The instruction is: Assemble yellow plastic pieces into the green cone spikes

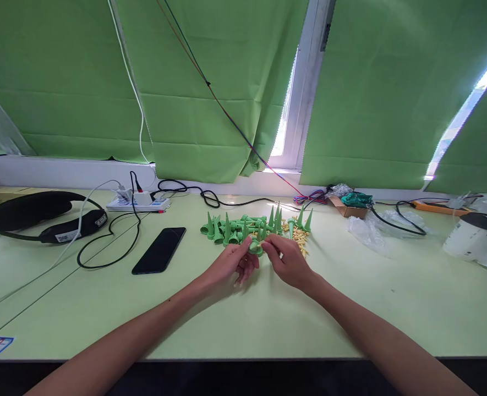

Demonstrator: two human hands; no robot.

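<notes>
My left hand (240, 260) grips a small green plastic piece (255, 248) between thumb and fingers, its rounded end towards me. Just to its right, my right hand (286, 258) is pinched closed at the piece's edge; whatever lies between those fingertips is too small to make out. Behind both hands is a cluster of green plastic cone spikes (227, 231), some upright and some lying down among green tube-like parts. Beside the cluster, partly behind my right hand, small yellow pointed pieces (301, 237) are heaped on the pale green table (243, 330).
A black phone (159, 251) lies left of my hands. Farther left are a black headset-like band (72, 226), a power strip (140, 204) and loose cables. A small cardboard box (347, 208), clear plastic bags (366, 234) and a white cylindrical object (474, 239) stand to the right.
</notes>
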